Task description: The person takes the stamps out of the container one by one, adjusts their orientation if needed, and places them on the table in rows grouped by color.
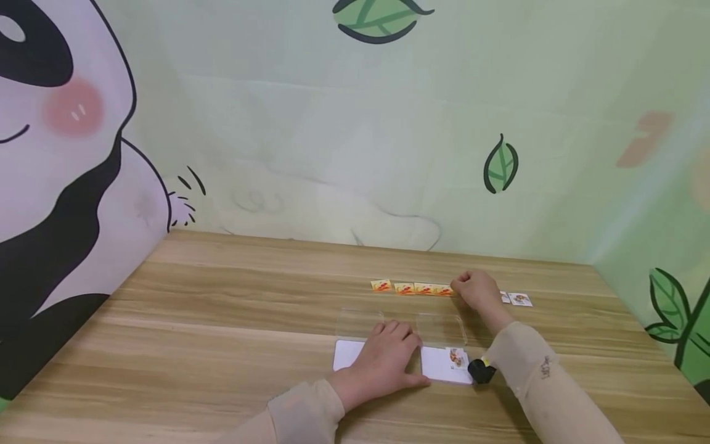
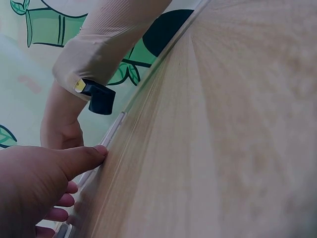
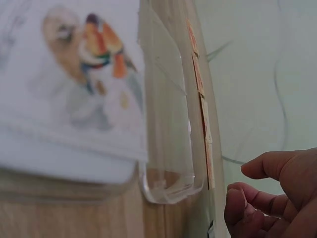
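In the head view, two white boxes (image 1: 438, 368) lie side by side, clear lids (image 1: 440, 327) behind them. My left hand (image 1: 385, 361) spreads over the gap between the boxes; its thumb touches the right box's near edge, also visible in the left wrist view (image 2: 39, 178). A picture card (image 1: 457, 357) lies on that box. My right hand (image 1: 479, 293) is at the right end of a row of orange cards (image 1: 424, 289). In the right wrist view, that hand (image 3: 277, 193) has bent fingers, thumb and fingertips apart, no item visible between them.
White picture cards (image 1: 521, 300) lie right of my right hand. A black object (image 1: 481, 371) with a yellow mark is at my right cuff. The wooden table (image 1: 194, 345) meets a wall (image 1: 266, 123) painted with leaves and a panda behind the cards.
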